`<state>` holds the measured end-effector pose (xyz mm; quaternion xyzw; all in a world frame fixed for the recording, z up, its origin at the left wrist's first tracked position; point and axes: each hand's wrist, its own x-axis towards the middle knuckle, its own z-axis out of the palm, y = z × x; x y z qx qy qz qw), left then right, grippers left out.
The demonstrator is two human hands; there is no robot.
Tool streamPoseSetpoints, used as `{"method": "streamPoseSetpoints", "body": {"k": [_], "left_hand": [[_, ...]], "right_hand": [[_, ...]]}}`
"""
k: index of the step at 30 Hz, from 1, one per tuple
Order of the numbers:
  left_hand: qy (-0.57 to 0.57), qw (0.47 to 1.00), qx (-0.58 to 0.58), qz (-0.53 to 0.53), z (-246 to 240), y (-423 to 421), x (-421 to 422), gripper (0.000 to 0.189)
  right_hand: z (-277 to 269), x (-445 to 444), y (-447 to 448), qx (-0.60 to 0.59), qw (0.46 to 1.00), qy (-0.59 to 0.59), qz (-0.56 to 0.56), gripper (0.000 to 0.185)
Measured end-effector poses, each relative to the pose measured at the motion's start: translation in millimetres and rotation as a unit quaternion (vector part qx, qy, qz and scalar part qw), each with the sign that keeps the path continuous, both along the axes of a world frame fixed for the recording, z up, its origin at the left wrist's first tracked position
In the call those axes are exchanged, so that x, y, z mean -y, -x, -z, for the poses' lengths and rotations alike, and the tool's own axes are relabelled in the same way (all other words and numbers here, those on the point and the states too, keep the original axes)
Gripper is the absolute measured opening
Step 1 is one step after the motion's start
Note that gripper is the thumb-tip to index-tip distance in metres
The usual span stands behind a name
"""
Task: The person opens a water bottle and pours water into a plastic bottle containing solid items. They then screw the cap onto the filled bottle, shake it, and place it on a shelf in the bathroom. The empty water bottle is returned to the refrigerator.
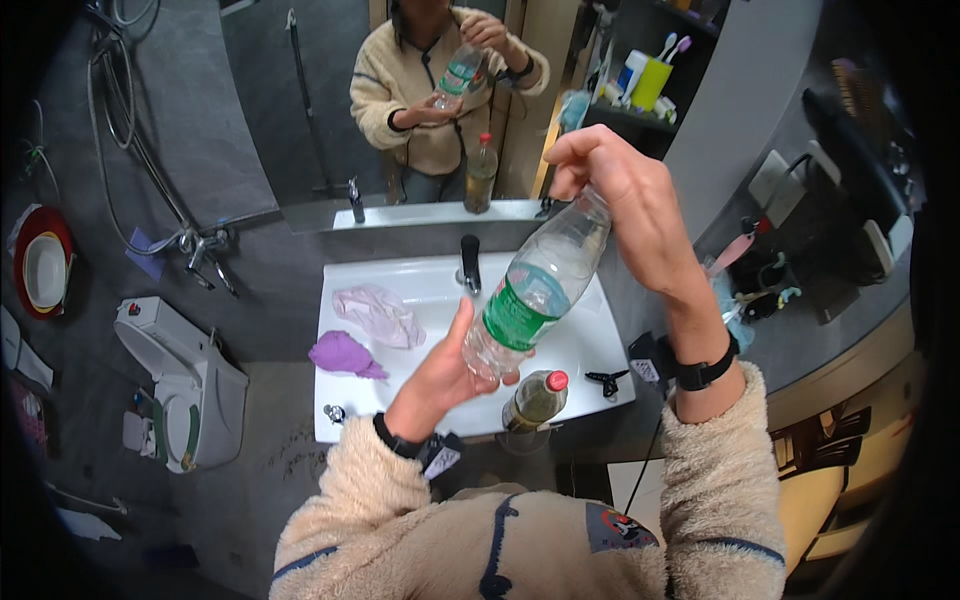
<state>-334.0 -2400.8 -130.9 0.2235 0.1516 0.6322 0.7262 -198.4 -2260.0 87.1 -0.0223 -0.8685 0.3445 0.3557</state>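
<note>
I hold a clear plastic bottle [517, 311] with a green label, tilted over the white sink [600, 330]. My left hand [450, 360] supports it around the base, thumb up along its side. My right hand [630, 199] is closed about its neck, and the fingers hide the mouth, so a cap cannot be made out. Just below, a second bottle [535, 401] with a red cap and dark contents stands upright at the sink's front edge. The mirror [315, 150] reflects both hands on the bottle.
A purple cloth-like bundle [345, 355] and a pale crumpled sheet [379, 316] lie on the sink's left side. A black hair clip [606, 381] rests at right. The faucet [469, 262] rises behind. A toilet [180, 390] stands left; a shower hose [112, 97] hangs above it.
</note>
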Motion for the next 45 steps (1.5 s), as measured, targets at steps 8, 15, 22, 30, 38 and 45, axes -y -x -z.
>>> {"method": "streamPoseSetpoints", "body": {"k": [8,15,22,30,38,45], "left_hand": [[-0.055,0.903,-0.173,-0.389,-22.2,-23.5,38.0,0.053],[-0.153,0.838,-0.254,-0.459,-26.7,-28.2,42.7,0.078],[-0.147,0.899,-0.228,-0.345,-37.8,-31.9,50.3,0.066],[-0.18,0.98,-0.083,0.004,-55.9,-21.4,54.3,0.088],[-0.144,0.983,-0.104,0.05,-69.1,-44.0,53.6,0.066],[-0.148,0.918,-0.331,-0.16,-76.1,-56.4,45.4,0.067]], "right_hand": [[19.6,10.5,18.5,-0.067,0.959,0.273,-0.029,0.038],[7.4,35.8,15.8,-0.178,0.963,0.204,-0.008,0.031],[-13.0,56.0,-0.2,-0.156,0.97,0.181,-0.046,0.034],[-25.9,64.0,-22.9,-0.187,0.956,0.199,-0.103,0.048],[-22.0,42.7,-42.8,-0.108,0.919,0.33,-0.189,0.051],[-20.9,43.2,-57.1,-0.142,0.952,0.26,-0.082,0.041]]}}
